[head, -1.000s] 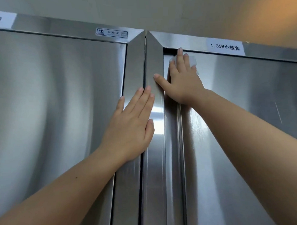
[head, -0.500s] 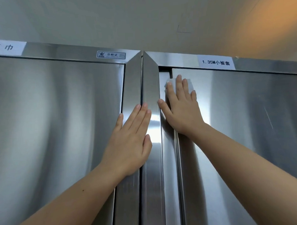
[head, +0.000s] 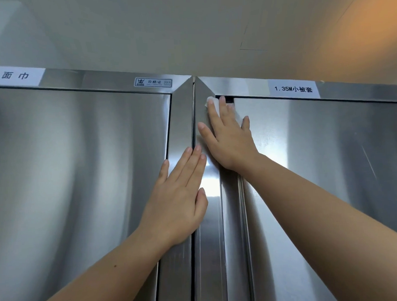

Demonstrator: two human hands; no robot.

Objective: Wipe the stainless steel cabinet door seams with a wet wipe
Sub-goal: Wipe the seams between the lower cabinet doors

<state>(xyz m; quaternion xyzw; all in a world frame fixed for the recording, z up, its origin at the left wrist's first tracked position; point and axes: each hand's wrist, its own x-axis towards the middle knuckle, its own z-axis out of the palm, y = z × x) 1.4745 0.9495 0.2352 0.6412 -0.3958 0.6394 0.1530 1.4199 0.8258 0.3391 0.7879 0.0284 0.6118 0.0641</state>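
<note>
Brushed steel cabinets (head: 81,177) fill the view beneath a pale ceiling (head: 188,26), with a paper label (head: 294,89) on the top rail. At the right door's (head: 328,168) upper corner the right grip (head: 231,140), fingers straight, presses the wet wipe (head: 211,103) flat on the seam (head: 228,99), while the left grip (head: 179,202) rests released and empty on the centre frame (head: 209,262). Best, I judge, to push the wipe into the groove with the fingertips and follow it evenly.

Steel cabinet (head: 81,177), left label (head: 15,75), right label (head: 293,89), sticker (head: 153,82) between them
</note>
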